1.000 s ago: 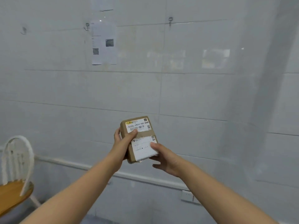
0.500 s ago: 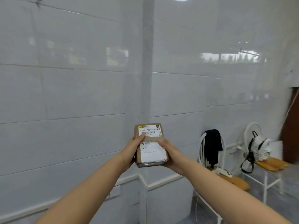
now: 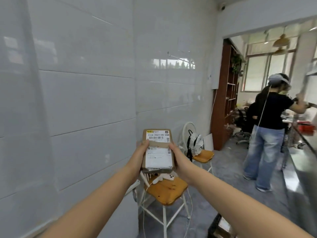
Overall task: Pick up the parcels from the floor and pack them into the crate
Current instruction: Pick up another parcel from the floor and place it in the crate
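Note:
A small brown cardboard parcel (image 3: pixel 158 151) with two white shipping labels is held up at chest height in front of me. My left hand (image 3: pixel 139 156) grips its left edge, thumb on the top face. My right hand (image 3: pixel 178 158) grips its right edge, fingers underneath. Both arms stretch forward from the bottom of the view. At the bottom edge, right of centre, a dark container (image 3: pixel 218 227) holding something brown shows partly; I cannot tell whether it is the crate. No other parcels on the floor are visible.
A white tiled wall (image 3: pixel 77 100) fills the left. Two white-framed chairs with wooden seats stand ahead, the near one (image 3: pixel 165 190) carrying a white device and cables, the far one (image 3: pixel 203 156) a backpack. A person (image 3: pixel 267 127) in jeans stands at the right beside a steel counter (image 3: pixel 305 162).
The view has swung to the right along the wall, bringing the chairs, doorway and the standing person into sight. Both hands keep the parcel, which now sits upright and centred.

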